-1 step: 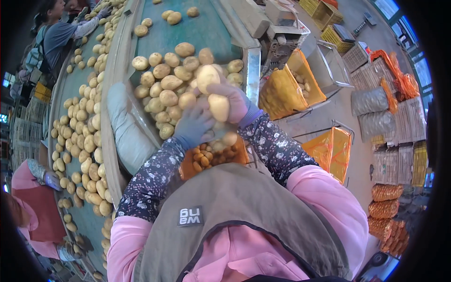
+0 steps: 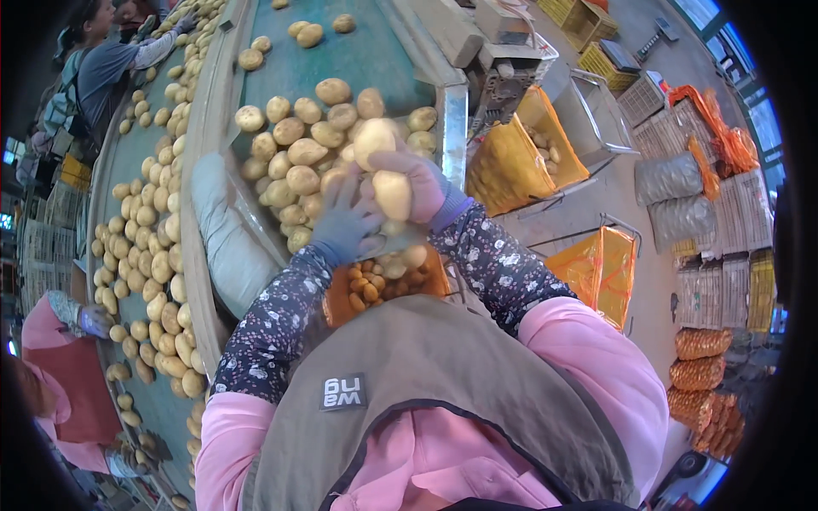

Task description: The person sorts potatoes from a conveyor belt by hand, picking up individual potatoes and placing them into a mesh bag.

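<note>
My right hand (image 2: pixel 419 189), in a purple glove, closes round a pale potato (image 2: pixel 393 196). Another large potato (image 2: pixel 375 143) touches its fingers on the far side; whether it is gripped too, I cannot tell. Left of it, my left hand (image 2: pixel 345 223), in a blue-grey glove, has its fingers spread over the near edge of the potato pile (image 2: pixel 304 152), holding nothing I can see. The pile fills the lower end of a green conveyor belt (image 2: pixel 358 60). Below my hands is an orange-lined container (image 2: pixel 337 312) with several potatoes in it.
A padded grey side rail (image 2: pixel 228 217) lies left of the pile. Beyond it, another belt carries many potatoes (image 2: pixel 153 247), where co-workers reach in. To the right stand an orange bag of potatoes (image 2: pixel 501 166), an orange bag on a frame (image 2: pixel 588 268) and stacked crates (image 2: pixel 737 217).
My left hand's fingers have shifted slightly left and look more spread. The view has moved a little; my right hand keeps its hold on the potato.
</note>
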